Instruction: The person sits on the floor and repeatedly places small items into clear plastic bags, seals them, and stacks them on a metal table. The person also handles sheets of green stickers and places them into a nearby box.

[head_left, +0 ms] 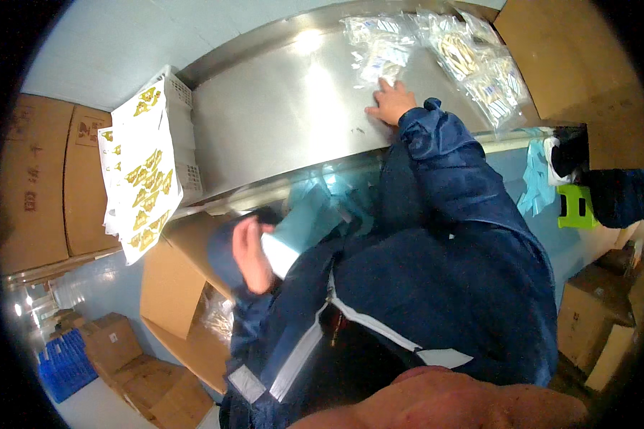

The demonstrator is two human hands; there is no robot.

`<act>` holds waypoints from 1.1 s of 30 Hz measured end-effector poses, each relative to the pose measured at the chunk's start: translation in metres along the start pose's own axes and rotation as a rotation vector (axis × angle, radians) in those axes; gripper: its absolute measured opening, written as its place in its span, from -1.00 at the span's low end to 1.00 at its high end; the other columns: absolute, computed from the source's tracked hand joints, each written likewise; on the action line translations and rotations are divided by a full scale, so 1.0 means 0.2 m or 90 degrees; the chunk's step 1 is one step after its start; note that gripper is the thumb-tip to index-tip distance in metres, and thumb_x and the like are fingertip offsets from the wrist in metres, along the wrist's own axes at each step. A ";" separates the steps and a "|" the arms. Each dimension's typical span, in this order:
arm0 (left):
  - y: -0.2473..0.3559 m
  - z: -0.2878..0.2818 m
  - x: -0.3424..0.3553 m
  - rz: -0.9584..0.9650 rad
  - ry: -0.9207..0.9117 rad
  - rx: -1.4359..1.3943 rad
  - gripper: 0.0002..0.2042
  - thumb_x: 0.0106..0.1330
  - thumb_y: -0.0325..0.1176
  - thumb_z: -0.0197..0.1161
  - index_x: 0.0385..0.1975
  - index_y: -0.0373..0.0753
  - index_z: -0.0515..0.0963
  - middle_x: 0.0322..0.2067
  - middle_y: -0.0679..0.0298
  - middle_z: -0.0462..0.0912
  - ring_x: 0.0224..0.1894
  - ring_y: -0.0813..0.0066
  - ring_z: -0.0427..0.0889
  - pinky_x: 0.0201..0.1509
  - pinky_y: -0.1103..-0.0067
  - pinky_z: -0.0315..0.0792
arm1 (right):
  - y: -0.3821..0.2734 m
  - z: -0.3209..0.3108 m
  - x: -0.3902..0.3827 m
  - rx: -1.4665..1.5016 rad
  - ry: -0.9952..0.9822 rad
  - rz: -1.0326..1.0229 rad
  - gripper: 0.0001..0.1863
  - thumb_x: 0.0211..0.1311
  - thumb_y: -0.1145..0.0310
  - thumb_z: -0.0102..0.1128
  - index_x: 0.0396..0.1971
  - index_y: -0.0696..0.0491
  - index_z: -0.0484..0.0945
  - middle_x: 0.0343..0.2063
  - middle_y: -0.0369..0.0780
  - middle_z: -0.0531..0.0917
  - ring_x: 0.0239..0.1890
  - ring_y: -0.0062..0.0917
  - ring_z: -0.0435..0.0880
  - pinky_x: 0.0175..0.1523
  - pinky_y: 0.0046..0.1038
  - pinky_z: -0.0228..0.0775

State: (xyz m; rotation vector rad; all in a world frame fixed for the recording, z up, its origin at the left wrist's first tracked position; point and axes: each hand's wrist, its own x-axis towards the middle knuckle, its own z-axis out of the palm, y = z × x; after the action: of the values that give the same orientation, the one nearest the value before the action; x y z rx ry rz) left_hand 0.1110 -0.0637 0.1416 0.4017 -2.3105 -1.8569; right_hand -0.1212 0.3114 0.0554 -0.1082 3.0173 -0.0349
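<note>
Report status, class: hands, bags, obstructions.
Right hand open at clear bags on steel table. Left hand blurred, near open carton. Nothing visibly blocking right hand.

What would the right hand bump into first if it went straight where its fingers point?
The right hand would probably meet the clear plastic packets on the shiny grey metal tabletop first. Its fingertips are right by their near edge; I can't tell whether they already touch.
</note>
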 end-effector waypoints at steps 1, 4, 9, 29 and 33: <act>-0.03 0.04 0.05 0.015 -0.021 -0.012 -0.78 0.46 -0.29 0.06 -0.13 -0.34 0.50 -0.41 0.23 0.62 -0.33 0.54 0.52 -0.15 0.62 0.33 | -0.05 -0.03 -0.04 -0.013 -0.042 -0.047 -0.42 0.11 -0.13 0.20 0.07 -0.11 0.55 0.28 -0.22 0.36 0.21 -0.09 0.35 0.05 0.05 0.39; -0.04 0.22 0.18 -0.017 -0.114 -0.114 -0.80 0.45 -0.31 0.07 -0.14 -0.30 0.51 -0.42 0.28 0.64 -0.38 0.63 0.49 -0.25 0.68 0.31 | -0.18 -0.13 -0.22 0.006 -0.125 -0.190 -0.53 0.12 -0.05 0.19 -0.03 -0.11 0.60 0.24 -0.28 0.41 0.14 -0.14 0.41 0.02 0.01 0.39; -0.04 0.44 0.26 0.036 -0.188 -0.105 -0.81 0.45 -0.31 0.08 -0.15 -0.30 0.52 -0.42 0.30 0.63 -0.39 0.65 0.47 -0.28 0.70 0.29 | -0.32 -0.11 -0.41 0.102 -0.063 -0.284 -0.54 0.12 0.05 0.25 0.03 -0.14 0.54 0.22 -0.28 0.42 0.17 -0.22 0.41 0.07 -0.02 0.35; 0.05 0.43 0.36 -0.030 -0.307 -0.188 -0.88 0.38 -0.38 0.20 -0.30 -0.31 0.59 -0.42 0.44 0.60 -0.36 0.74 0.49 -0.26 0.74 0.35 | -0.63 -0.35 -0.56 0.722 0.219 -0.272 -0.63 0.09 0.21 0.37 -0.16 0.09 0.55 -0.35 -0.19 0.62 -0.35 -0.47 0.60 -0.23 -0.42 0.46; 0.04 0.48 0.36 -0.060 -0.286 -0.289 -0.86 0.41 -0.36 0.17 -0.30 -0.30 0.58 -0.41 0.43 0.61 -0.35 0.74 0.50 -0.27 0.74 0.36 | -0.69 -0.41 -0.66 0.813 0.020 -0.192 -0.65 0.08 0.16 0.40 -0.33 0.15 0.59 -0.54 -0.27 0.62 -0.47 -0.58 0.56 -0.35 -0.46 0.42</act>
State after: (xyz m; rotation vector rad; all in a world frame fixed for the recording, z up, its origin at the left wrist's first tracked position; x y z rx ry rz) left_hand 0.0151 0.0062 0.1253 0.0308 -2.0215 -2.6550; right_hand 0.0101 0.1851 0.1557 -0.4009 2.3685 -1.8553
